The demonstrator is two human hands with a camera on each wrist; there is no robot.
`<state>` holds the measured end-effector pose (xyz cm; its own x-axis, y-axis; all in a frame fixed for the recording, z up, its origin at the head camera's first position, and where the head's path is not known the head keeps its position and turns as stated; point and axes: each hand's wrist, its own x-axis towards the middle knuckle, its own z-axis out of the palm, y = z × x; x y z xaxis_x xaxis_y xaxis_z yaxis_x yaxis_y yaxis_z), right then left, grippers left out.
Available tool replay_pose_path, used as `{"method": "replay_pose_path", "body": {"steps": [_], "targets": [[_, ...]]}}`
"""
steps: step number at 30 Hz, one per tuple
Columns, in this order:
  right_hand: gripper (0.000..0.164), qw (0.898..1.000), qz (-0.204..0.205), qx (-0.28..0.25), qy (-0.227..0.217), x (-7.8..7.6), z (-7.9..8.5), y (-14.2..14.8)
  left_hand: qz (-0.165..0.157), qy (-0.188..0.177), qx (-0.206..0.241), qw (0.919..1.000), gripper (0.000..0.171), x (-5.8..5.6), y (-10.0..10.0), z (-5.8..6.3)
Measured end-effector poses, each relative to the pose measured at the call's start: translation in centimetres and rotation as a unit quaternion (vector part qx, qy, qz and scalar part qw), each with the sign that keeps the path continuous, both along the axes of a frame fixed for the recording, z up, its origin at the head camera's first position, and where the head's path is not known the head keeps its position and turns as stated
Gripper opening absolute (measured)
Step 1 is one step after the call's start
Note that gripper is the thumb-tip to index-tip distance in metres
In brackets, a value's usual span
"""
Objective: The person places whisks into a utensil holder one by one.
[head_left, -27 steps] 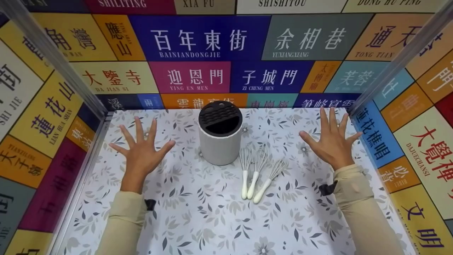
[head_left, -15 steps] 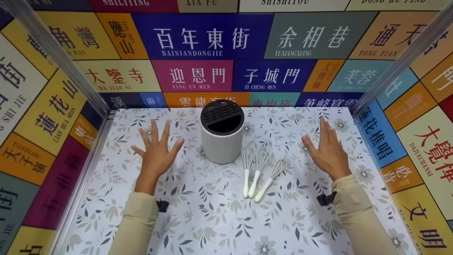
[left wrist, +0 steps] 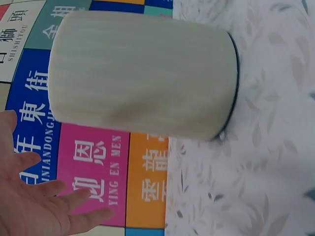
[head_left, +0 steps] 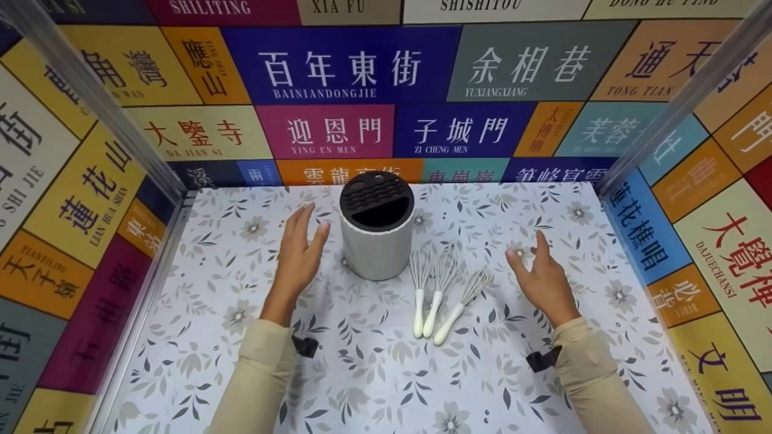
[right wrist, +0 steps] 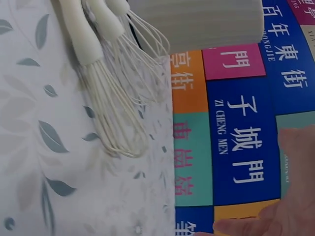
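A white cylindrical utensil holder [head_left: 377,253] with a black slotted lid stands upright near the back of the table. To its left my left hand [head_left: 300,253] is held with straight fingers, apart from the holder and holding nothing. In the left wrist view the holder's pale wall [left wrist: 147,73] fills the upper part, beyond the spread fingers. Three small whisks with white handles lie side by side in front of the holder: a left whisk [head_left: 418,313], a middle whisk [head_left: 431,313] and a right whisk [head_left: 449,323]. My right hand [head_left: 546,283] hovers to the whisks' right, fingers relaxed, nothing in it.
A white table [head_left: 362,374] with a grey leaf pattern lies beneath. Panels with colourful lettering form a back wall [head_left: 338,66], a left wall [head_left: 78,235] and a right wall [head_left: 711,253]. Clear strips run along the corners.
My left hand has moved right toward the holder, its spread fingers drawing together. The right hand has come down and slightly inward, its fingers less spread. Holder and whisks stay put.
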<state>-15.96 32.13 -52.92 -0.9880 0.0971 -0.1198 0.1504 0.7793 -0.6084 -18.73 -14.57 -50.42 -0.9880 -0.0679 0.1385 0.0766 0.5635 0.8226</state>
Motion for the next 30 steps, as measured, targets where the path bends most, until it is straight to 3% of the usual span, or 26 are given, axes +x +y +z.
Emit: {"method": "replay_pose_path", "body": {"steps": [6, 11, 14, 23, 30], "targets": [[0.105, 0.997, -0.03, -0.059, -0.049, 0.5, -1.6, -0.9, -0.009, 0.014, 0.041, 0.999, 0.059, -1.2, 2.5, 0.3], [0.107, 0.98, -0.07, -0.161, -0.094, 0.8, -3.0, -1.5, -0.014, 0.013, 0.096, 0.9952, 0.056, -2.2, 3.9, 0.0], [0.106, 0.972, -0.09, -0.192, -0.103, 1.2, -4.0, -2.1, -0.013, 0.016, 0.112, 0.9935, 0.054, -2.7, 4.6, -0.2], [0.094, 0.949, -0.121, -0.253, -0.146, 2.2, -6.0, -4.3, 0.006, 0.038, 0.099, 0.9944, 0.05, -3.3, 5.3, -0.7], [0.084, 0.935, -0.142, -0.28, -0.166, 2.4, -6.8, -6.0, 0.014, 0.023, 0.101, 0.9945, 0.049, -3.2, 5.4, -1.0]]}}
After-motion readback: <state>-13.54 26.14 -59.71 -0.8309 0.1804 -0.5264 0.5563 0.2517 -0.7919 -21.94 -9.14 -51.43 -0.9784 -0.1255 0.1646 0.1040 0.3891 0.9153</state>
